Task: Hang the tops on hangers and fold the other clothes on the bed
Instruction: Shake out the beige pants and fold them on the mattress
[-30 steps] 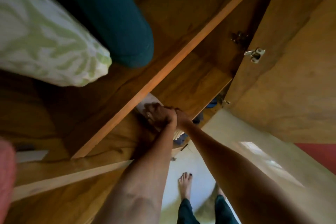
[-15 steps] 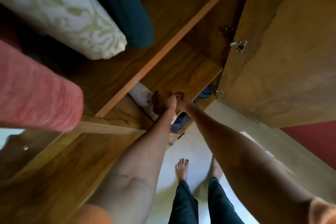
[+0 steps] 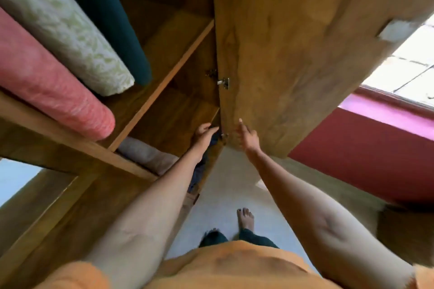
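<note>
Brown wood fills most of what can be seen: an open wooden wardrobe (image 3: 164, 58) with its door (image 3: 293, 54) swung out to the right. On the upper shelf hang or lie three rolled or draped cloths, a pink textured one (image 3: 47, 82), a pale one with a green leaf print (image 3: 70, 28) and a dark teal one (image 3: 105, 12); all three are cut off at the frame's top and left edge, so what kind of garments they are cannot be told.

The left hand (image 3: 203, 135) reaches into the lower compartment, fingers curled onto a dark blue cloth (image 3: 206, 159) that hangs below it, mostly hidden behind the forearm. Whether the fingers truly grip it is blurred. Beside it on the lower shelf lies a grey folded cloth (image 3: 148, 155), partly covered by the shelf edge.

The right hand (image 3: 246, 137) is spread loosely, index finger raised, touching or just off the door's lower edge near a small metal hinge (image 3: 224, 82).

A white patch (image 3: 394, 28) on the door carries no readable writing. The bed is out of view.
</note>
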Action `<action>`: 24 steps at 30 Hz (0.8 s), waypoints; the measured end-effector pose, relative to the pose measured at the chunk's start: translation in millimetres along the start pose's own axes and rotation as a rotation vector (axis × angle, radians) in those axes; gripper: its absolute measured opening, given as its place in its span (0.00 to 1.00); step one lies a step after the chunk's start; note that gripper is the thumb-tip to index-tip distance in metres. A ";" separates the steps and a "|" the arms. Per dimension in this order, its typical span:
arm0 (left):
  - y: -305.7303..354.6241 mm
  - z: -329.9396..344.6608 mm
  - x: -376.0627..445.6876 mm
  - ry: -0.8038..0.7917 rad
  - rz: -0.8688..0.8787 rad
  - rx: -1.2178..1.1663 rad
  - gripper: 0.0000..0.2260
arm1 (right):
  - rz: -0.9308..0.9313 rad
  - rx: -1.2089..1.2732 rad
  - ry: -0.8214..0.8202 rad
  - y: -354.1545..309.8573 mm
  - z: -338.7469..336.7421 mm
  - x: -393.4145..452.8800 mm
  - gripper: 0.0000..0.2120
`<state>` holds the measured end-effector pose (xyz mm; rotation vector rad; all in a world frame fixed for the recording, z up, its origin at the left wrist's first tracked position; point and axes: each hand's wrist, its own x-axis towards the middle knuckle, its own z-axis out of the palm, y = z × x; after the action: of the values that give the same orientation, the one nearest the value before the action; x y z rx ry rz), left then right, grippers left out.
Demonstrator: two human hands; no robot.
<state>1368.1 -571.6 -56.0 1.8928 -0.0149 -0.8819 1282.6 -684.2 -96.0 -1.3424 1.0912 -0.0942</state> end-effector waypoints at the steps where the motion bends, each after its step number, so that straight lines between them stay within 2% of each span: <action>1: 4.2 6.5 -1.1 -0.059 0.029 0.024 0.19 | -0.028 0.036 0.057 -3.3 -14.6 -10.7 0.27; 3: 18.6 21.3 -11.8 -0.160 0.108 0.050 0.19 | -0.054 0.086 0.216 -0.3 -44.6 -31.8 0.26; 5: 29.8 34.4 -24.8 -0.239 0.148 0.061 0.18 | -0.072 0.110 0.339 10.4 -71.9 -54.3 0.20; 8: 51.1 56.1 -49.9 -0.337 0.234 0.101 0.18 | -0.130 0.184 0.469 18.1 -100.2 -84.4 0.15; 14: 57.6 131.2 -118.5 -0.580 0.360 0.166 0.15 | -0.169 0.333 0.770 42.8 -169.4 -163.3 0.15; 21: 42.0 246.4 -252.5 -0.916 0.521 0.259 0.17 | -0.246 0.490 1.105 105.3 -278.2 -290.5 0.19; 24: 36.3 284.9 -285.6 -0.951 0.558 0.262 0.17 | -0.258 0.490 1.164 126.8 -310.7 -320.3 0.14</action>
<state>1006.9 -705.1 69.4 1.3971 -1.2128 -1.3211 837.5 -672.8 34.4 -0.9147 1.6657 -1.3769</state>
